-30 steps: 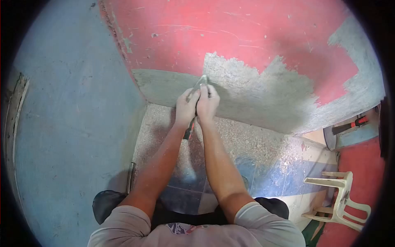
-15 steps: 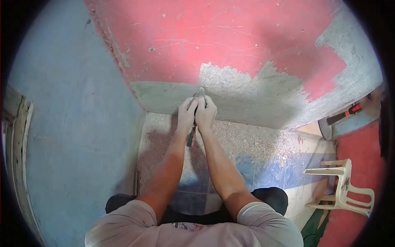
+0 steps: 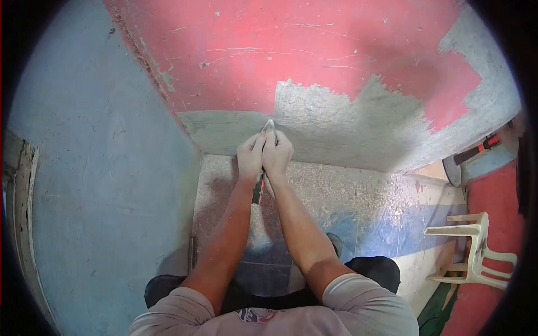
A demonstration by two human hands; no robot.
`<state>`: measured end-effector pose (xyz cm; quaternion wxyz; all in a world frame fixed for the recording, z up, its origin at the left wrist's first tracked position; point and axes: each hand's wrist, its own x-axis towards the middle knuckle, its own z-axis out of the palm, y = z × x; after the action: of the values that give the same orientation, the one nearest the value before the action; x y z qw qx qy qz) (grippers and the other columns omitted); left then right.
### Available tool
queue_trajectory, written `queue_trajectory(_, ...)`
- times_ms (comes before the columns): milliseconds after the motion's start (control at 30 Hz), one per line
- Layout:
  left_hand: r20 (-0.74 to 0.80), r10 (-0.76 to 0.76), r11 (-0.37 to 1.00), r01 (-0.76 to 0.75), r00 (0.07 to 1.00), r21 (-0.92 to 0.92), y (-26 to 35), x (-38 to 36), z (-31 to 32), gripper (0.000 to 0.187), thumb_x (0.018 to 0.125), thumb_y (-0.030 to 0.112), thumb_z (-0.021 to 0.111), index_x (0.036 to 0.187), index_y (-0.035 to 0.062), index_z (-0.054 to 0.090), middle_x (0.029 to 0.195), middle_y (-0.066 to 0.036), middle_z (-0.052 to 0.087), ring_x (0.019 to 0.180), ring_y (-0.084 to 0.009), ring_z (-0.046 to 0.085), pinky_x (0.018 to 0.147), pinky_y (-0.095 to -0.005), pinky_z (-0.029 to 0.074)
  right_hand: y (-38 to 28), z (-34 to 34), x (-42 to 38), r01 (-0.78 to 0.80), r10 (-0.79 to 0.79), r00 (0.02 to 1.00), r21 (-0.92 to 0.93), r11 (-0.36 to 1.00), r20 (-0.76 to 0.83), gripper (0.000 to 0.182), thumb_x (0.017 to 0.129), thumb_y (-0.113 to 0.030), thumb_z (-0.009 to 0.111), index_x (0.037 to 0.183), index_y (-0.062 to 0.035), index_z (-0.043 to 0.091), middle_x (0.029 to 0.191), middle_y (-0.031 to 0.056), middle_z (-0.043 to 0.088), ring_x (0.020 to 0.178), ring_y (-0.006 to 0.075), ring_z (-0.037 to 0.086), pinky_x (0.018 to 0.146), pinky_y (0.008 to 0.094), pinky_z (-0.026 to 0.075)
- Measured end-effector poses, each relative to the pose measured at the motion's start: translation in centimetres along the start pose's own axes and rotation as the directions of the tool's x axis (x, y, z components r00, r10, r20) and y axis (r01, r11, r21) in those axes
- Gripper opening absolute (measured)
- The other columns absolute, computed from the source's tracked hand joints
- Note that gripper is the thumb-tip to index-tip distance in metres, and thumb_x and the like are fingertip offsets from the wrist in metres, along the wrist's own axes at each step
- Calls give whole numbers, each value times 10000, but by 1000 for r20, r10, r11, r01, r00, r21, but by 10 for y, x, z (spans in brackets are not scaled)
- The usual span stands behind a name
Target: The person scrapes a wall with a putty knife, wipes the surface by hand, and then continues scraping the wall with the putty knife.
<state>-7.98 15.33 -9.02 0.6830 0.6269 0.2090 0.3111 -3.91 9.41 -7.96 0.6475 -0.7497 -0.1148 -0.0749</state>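
Note:
My left hand (image 3: 249, 157) and my right hand (image 3: 277, 155) are closed side by side around one scraper. Its dark handle with red edging (image 3: 258, 190) sticks out below my wrists. The narrow tip of the scraper (image 3: 270, 124) shows above my fingers, against the grey lower strip of the wall (image 3: 227, 124). Most of the tool is hidden by my hands. Just right of the tip, a bare grey patch (image 3: 311, 103) with a ragged edge reaches up into the pink paint (image 3: 235, 61). Pale dust coats both hands.
A blue-grey wall (image 3: 112, 168) meets the pink one in a corner at the left. Dust and flakes cover the tiled floor (image 3: 314, 182). On the right are a white plastic chair (image 3: 476, 246) and a tool with a black and red handle (image 3: 476, 151).
My hands and the scraper have moved slightly left along the wall's lower strip. My view has shifted a little, and a foot now shows beside my right forearm.

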Motion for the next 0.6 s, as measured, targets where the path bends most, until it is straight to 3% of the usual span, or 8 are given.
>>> queue_trajectory(167, -47, 120, 989, -123, 992, -77, 87, 10, 21, 247, 1033, 154, 616, 1058, -69, 718, 866, 4, 676, 849, -64, 560, 763, -270, 497, -89, -19, 32, 65, -66, 998, 39, 997, 20, 311, 991, -252, 597, 875, 26, 673, 802, 265, 656, 706, 436, 617, 696, 488, 479)
queue_trajectory(200, -51, 83, 986, -89, 995, -139, 86, 11, 23, 248, 1032, 150, 614, 1052, -75, 717, 877, 0, 693, 835, -66, 565, 756, -279, 502, -90, -21, 33, 57, -57, 998, 19, 998, 25, 318, 991, -251, 598, 859, 30, 671, 798, 265, 655, 709, 437, 622, 691, 482, 479)
queue_trajectory(300, -29, 151, 986, -148, 988, 76, 34, 3, 9, 241, 1024, 132, 621, 1107, -70, 721, 914, -33, 736, 849, -78, 607, 786, -287, 521, -53, -17, 16, 104, -104, 995, 8, 995, 2, 320, 990, -262, 600, 874, 24, 684, 809, 268, 659, 741, 435, 642, 713, 485, 485)
queue_trajectory(333, -29, 140, 979, -134, 990, 155, 5, 0, 2, 232, 1013, 116, 629, 1138, -58, 719, 928, -72, 759, 873, -90, 636, 818, -296, 531, -21, -14, 8, -5, 12, 998, -127, 992, 53, 322, 986, -276, 600, 901, 16, 706, 832, 269, 671, 778, 426, 667, 742, 486, 495)
queue_trajectory(433, -148, 8, 995, 7, 989, 102, -3, -16, 4, 215, 1008, 111, 635, 1104, -60, 726, 904, -62, 750, 888, -85, 632, 830, -295, 530, -9, -12, -10, -78, 84, 995, -96, 992, 60, 355, 995, -276, 618, 902, 59, 689, 749, 226, 646, 669, 287, 591, 711, 418, 491)
queue_trajectory(467, -121, 85, 984, -64, 989, 166, -1, -10, 2, 226, 1006, 122, 649, 1086, -66, 745, 913, -46, 754, 884, -85, 637, 825, -298, 537, -6, -9, -2, 5, -1, 999, -93, 996, 48, 338, 999, -257, 612, 917, 62, 687, 743, 215, 643, 670, 252, 588, 704, 398, 493)
queue_trajectory(533, -101, 18, 1000, -18, 995, 5, 43, 0, 6, 231, 1004, 129, 654, 1084, -66, 747, 908, -46, 754, 877, -86, 639, 824, -297, 538, -31, -5, 11, 13, -13, 1000, -14, 1000, 13, 328, 1000, -244, 609, 907, 63, 680, 732, 208, 636, 666, 236, 582, 694, 391, 489)
queue_trajectory(600, -90, 3, 997, -10, 996, -76, 44, 3, 9, 231, 1002, 134, 658, 1081, -65, 745, 894, -49, 752, 870, -87, 637, 822, -296, 537, -45, -7, 15, 17, -17, 1000, 36, 999, 3, 310, 999, -217, 603, 888, 66, 668, 712, 192, 621, 655, 215, 570, 676, 387, 481)
